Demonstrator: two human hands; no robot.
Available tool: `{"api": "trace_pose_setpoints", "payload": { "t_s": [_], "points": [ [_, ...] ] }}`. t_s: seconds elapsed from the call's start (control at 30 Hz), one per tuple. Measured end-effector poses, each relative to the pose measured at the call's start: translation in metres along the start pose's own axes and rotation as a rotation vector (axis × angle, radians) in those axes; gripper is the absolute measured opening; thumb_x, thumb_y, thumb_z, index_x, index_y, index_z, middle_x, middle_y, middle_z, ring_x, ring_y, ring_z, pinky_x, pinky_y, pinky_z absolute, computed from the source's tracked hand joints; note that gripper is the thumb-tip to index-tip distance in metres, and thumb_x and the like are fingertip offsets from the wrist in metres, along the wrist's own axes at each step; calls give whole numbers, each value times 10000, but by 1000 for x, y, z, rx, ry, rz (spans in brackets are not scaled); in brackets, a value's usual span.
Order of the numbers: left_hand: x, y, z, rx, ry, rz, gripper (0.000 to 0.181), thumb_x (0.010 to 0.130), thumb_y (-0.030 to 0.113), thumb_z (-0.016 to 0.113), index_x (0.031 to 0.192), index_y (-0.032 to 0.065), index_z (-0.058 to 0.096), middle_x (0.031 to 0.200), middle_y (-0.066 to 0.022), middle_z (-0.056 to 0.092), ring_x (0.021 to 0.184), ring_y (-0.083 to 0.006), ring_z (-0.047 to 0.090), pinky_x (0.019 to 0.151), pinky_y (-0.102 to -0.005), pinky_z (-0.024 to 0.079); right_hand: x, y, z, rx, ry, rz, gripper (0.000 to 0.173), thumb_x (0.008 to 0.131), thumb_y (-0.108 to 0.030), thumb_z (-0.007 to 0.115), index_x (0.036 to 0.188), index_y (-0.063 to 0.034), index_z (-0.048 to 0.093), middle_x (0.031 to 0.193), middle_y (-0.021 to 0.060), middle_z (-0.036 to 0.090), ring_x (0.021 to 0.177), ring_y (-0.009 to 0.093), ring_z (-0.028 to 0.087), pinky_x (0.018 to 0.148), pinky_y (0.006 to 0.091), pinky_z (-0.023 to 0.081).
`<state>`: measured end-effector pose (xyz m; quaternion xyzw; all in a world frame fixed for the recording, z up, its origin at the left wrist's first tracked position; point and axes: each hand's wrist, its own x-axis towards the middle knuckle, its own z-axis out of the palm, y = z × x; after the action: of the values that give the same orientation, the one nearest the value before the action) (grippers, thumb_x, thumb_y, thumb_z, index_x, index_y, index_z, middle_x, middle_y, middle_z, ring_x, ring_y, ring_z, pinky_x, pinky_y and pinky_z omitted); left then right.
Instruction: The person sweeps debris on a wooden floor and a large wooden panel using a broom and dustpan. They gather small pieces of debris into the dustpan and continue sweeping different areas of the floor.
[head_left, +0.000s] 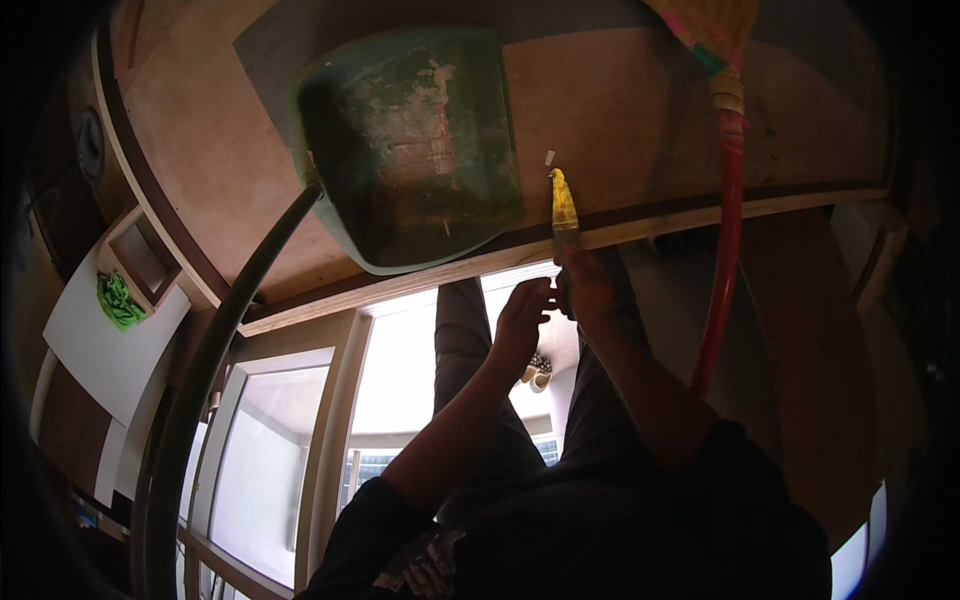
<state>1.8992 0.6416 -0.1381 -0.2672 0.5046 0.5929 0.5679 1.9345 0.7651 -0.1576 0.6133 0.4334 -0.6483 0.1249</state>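
My right hand (589, 289) is closed around the handle of a tool with a yellow, tapering blade or cover (564, 201); what kind of tool it is I cannot tell. Its tip points away from me, just short of a small white chip (550, 157) on the brown board surface (600, 112). Beside the tool's handle, to its left, is my left hand (529, 304), fingers bent; whether it touches the handle is hard to see. A worn green dustpan (420, 150) with a long dark handle (217, 322) lies left of the blade.
At the right, a broom (724, 45) with a red handle (727, 225) reaches across the board's wooden edge (645, 229). Far left are a small wooden box (142, 255) and a bright green cloth (118, 301) on a white panel (112, 360). A framed glass door or window (270, 450) stands lower left.
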Motion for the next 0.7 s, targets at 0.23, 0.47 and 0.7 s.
{"api": "trace_pose_setpoints", "payload": {
  "t_s": [0.23, 0.47, 0.7],
  "points": [
    [26, 3, 29, 57, 34, 1, 408, 980, 389, 488, 1173, 39, 569, 980, -44, 622, 911, -137, 573, 806, -309, 451, 11, 0, -18, 65, -26, -64, 243, 961, -334, 573, 876, -107, 594, 622, -56, 502, 506, 27, 440, 441, 199, 346],
    [32, 1, 27, 102, 13, 5, 363, 986, 361, 487, 1080, 27, 591, 911, -47, 641, 838, -128, 591, 764, -292, 462, 19, 2, -28, -161, -35, -85, 245, 952, -313, 594, 844, -93, 592, 679, -64, 510, 565, 24, 463, 476, 194, 369],
    [36, -12, 26, 73, -10, -12, 336, 994, 334, 471, 1070, 26, 583, 922, -48, 639, 842, -128, 594, 762, -295, 464, 9, -10, -20, -124, 15, -80, 253, 936, -302, 622, 949, -51, 648, 728, -38, 559, 625, 40, 516, 533, 200, 434]
  ]
}}
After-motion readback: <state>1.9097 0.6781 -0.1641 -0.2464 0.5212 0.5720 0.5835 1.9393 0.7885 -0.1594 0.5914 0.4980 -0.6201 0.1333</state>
